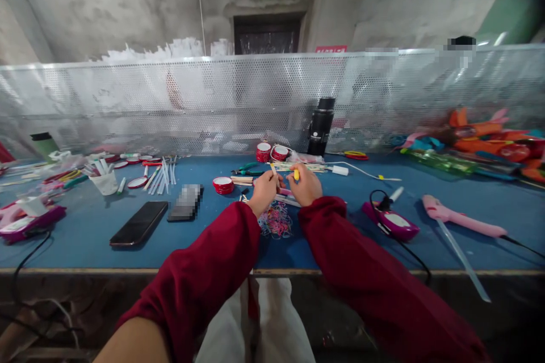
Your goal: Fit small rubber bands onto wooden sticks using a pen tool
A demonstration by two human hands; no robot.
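Above the middle of the blue table, my left hand [264, 191] is closed on a thin pale stick with a yellowish tip [273, 168]. Close by on its right, my right hand [308, 186] is curled round a small yellow object [297, 174], mostly covered by the fingers, so its kind is unclear. The two hands are slightly apart. Below them lies a loose heap of small coloured bands [277, 222], pink and blue among them. Pinkish and white rods [288, 200] lie on the table between the hands.
Left stand a red-edged roll [223, 185], two phones [139, 224] and a white cup of sticks [103, 182]. A black flask [321, 126] stands by the perforated metal screen [179, 102]. Right lie a purple device [395, 223], a pink glue gun [464, 216] and orange items [502, 144].
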